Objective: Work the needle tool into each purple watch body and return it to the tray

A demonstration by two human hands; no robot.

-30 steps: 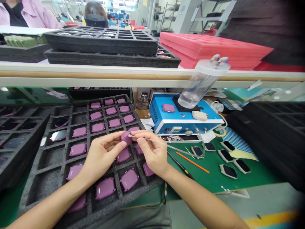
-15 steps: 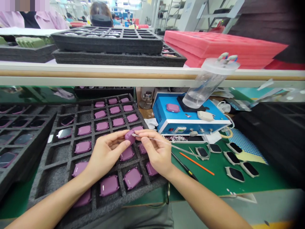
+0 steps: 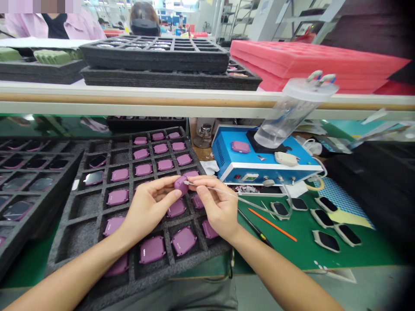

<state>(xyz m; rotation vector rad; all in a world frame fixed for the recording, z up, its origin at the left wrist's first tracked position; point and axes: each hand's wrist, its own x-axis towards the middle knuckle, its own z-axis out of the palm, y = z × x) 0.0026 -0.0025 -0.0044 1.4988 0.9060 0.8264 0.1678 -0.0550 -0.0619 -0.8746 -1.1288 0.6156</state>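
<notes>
Workbench, seen from the head camera. Landmark throughout: the black foam tray [image 3: 65,255] straight ahead of the person, its cells mostly filled with purple casings [image 3: 152,249]. Compared with the previous frames, the whole scene has slid rightward and slightly up in view, a head shift; the hands and tray keep nearly the same relation.

Beyond the tray, past a white rail, sit stacked dark foam trays [image 3: 154,54] and a stack of red foam sheets [image 3: 311,60]. A co-worker in a pink smock [image 3: 55,21] stands further off. Right of the tray: a blue bench unit [image 3: 246,160] carrying a clear plastic canister [image 3: 293,114], then a green mat [image 3: 301,246] with grey-framed black-faced pieces [image 3: 326,241], an orange stick [image 3: 272,224] and a black pen-like tool [image 3: 256,229].

Just above the tray's near cells, lifted clear of it, one purple casing [image 3: 180,185] is held in the left hand [image 3: 149,211], fingers curled together against its side, thumb on top. The right hand [image 3: 215,207] pinches a needle-tipped clear tube [image 3: 214,191] between thumb and forefinger, other fingers folded. The needle tip sits at the casing's right edge, apparently touching, as before.
</notes>
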